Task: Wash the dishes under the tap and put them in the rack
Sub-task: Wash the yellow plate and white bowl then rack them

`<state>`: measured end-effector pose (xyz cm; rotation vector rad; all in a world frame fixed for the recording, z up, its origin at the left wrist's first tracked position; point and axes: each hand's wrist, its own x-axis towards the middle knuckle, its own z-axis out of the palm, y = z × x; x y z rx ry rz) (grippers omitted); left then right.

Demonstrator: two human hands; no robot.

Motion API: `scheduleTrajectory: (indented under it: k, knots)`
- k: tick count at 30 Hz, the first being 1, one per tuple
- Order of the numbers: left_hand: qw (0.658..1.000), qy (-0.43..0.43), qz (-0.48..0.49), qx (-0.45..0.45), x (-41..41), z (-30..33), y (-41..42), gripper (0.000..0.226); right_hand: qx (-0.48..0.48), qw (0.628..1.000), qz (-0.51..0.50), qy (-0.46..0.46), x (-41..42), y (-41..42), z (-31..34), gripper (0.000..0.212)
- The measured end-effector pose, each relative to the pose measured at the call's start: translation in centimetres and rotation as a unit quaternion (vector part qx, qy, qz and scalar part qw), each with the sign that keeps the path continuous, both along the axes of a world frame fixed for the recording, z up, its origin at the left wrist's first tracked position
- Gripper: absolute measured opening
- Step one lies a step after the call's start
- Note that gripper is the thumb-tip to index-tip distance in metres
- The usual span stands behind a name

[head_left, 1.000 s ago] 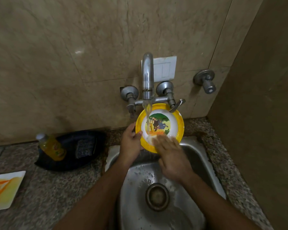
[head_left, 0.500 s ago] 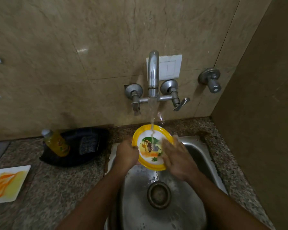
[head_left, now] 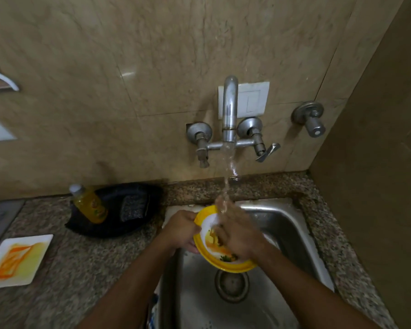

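Yellow-rimmed plate with a printed picture, held tilted over the steel sink, just under the stream from the tap. Probably light, stiff plastic, not fragile, yet slippery while wet; best taken at the rim, thumb over the edge and fingers beneath. Left hand curled round the left rim, pinching it as the grip. Right hand spread flat, fingers straight, pressed on the plate's face, water running over its fingers. On the speckled worktop to the left: square plate smeared orange, apparently not yet washed, beside a dark tray with a soap bottle and scrubber. No rack clearly in view.
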<state>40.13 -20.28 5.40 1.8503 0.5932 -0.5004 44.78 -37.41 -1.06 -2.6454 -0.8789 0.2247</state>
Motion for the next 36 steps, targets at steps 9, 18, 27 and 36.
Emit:
scheduleTrajectory:
  k: [9,18,27,36]
  knots:
    - [0.997,-0.066,0.010,-0.037,1.6,-1.2,-2.0,0.034,-0.053,0.996,-0.030,-0.062,1.2,-2.9,-0.4,0.071]
    - [0.959,-0.257,-0.066,0.095,3.3,-1.5,-2.6,0.044,0.164,0.945,-0.208,-0.191,0.9,-7.3,2.8,0.056]
    - [0.949,-0.310,0.047,0.032,1.9,-3.0,-1.8,0.024,0.280,0.896,-0.337,0.067,2.1,-6.2,2.0,0.027]
    - [0.928,-0.145,0.266,-0.215,3.7,-7.1,-4.4,0.067,0.116,0.938,-0.322,0.055,-0.3,-4.2,2.0,0.069]
